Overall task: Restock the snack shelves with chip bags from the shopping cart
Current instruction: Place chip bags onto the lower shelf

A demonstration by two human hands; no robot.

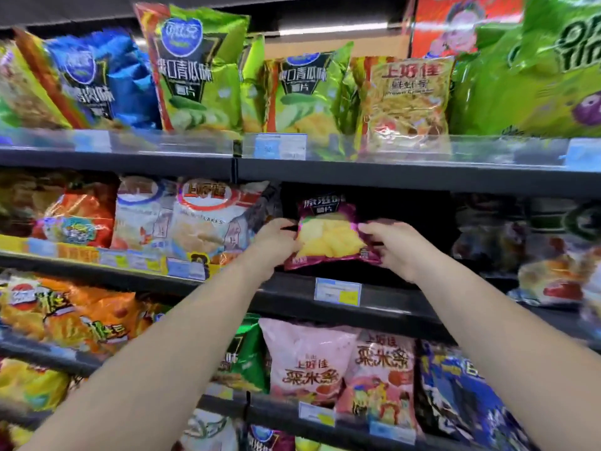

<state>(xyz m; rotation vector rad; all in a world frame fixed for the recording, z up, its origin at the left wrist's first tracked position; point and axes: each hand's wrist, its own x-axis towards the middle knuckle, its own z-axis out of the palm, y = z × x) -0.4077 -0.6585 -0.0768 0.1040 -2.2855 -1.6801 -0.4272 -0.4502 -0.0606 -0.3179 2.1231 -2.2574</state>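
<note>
The snack shelving (pixel 390 177) shows four tiers of bags. On the top tier, two green cucumber-flavour chip bags (pixel 195 76) face front, with one blue chip bag (pixel 97 79) left of them and one yellow prawn-cracker bag (pixel 406 99) on their right. Two pink corn-stick bags (pixel 305 362) stand side by side on the third tier. One purple chip bag (pixel 328 236) sits in a dark bay of the second shelf (pixel 406 304), leaning back, its lower edge just above the shelf lip. It lies between two hands: the left hand (pixel 276 242) curls its fingers (pixel 283 227) round the bag's left edge, and the right hand (pixel 393 245) pinches the right edge. One price label (pixel 338 291) is fixed directly below.
</note>
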